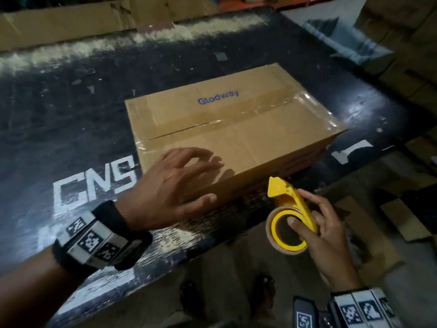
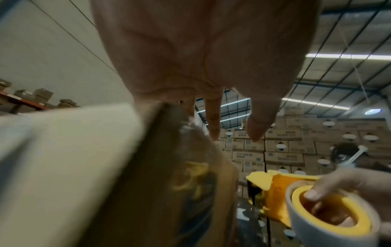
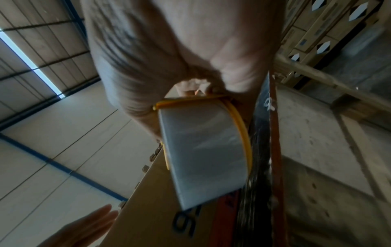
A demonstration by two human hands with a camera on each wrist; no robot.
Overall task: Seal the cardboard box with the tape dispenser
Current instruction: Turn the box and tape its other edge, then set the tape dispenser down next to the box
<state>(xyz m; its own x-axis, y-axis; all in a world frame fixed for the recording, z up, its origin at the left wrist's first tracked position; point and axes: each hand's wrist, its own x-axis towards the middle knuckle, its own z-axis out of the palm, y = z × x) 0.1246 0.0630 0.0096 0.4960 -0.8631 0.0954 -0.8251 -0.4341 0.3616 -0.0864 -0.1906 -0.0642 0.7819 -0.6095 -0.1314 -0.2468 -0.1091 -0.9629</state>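
A brown cardboard box [image 1: 236,124] printed "Glodway" lies on the black table [image 1: 59,102], with clear tape over its right half and part of its centre seam. My left hand [image 1: 186,176] hovers with fingers spread over the box's near left corner [image 2: 74,167], thumb beside the front face. My right hand [image 1: 316,223] grips a yellow tape dispenser [image 1: 290,209] with a roll of clear tape [image 3: 201,150], held just off the box's near right corner. The thumb is hooked inside the roll's core. The dispenser [image 2: 313,200] shows at the lower right of the left wrist view.
The table's near edge [image 1: 212,245] runs between me and the box. Flat cardboard sheets [image 1: 71,22] lie along the table's far side. Stacked cartons [image 2: 296,142] fill the background on the right, and cardboard scraps [image 1: 402,221] lie on the floor.
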